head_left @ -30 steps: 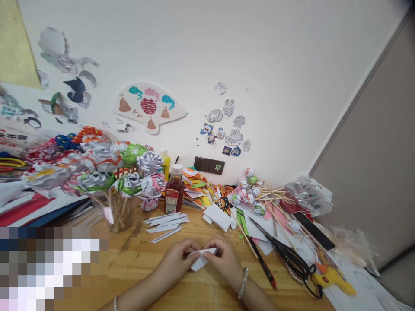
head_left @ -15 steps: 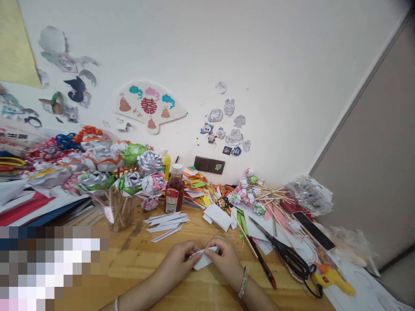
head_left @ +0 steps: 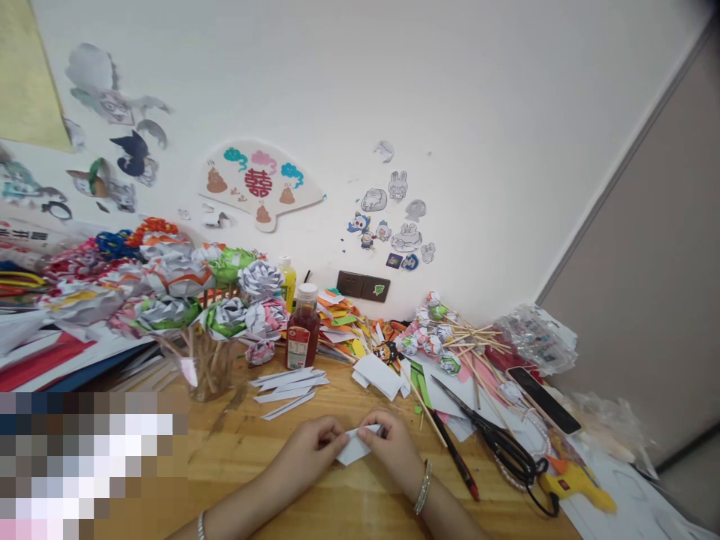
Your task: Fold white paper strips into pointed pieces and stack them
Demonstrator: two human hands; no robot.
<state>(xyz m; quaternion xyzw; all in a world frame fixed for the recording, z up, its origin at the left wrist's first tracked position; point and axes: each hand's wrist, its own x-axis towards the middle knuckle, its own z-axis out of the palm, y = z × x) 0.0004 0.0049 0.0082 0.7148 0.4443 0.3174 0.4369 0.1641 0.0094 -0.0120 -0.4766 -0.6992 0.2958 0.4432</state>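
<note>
A small folded piece of white paper [head_left: 354,447] lies low over the wooden table [head_left: 315,510], pinched from both sides. My left hand [head_left: 309,454] grips its left end with curled fingers. My right hand [head_left: 394,448], with a silver bangle on the wrist, pinches its upper right edge. Both hands are closed on the paper near the table's front.
Cut white paper strips [head_left: 288,388] lie just behind my hands. A red sauce bottle [head_left: 302,330], a glass jar of paper flowers [head_left: 209,360], black scissors [head_left: 495,439], a red pen [head_left: 457,459], a yellow glue gun [head_left: 574,484], skewers with paper buds [head_left: 450,341] and a phone [head_left: 543,399] crowd the table.
My hands have shifted slightly right and turned the white paper a little; its right tip now points up more. Nothing else has moved.
</note>
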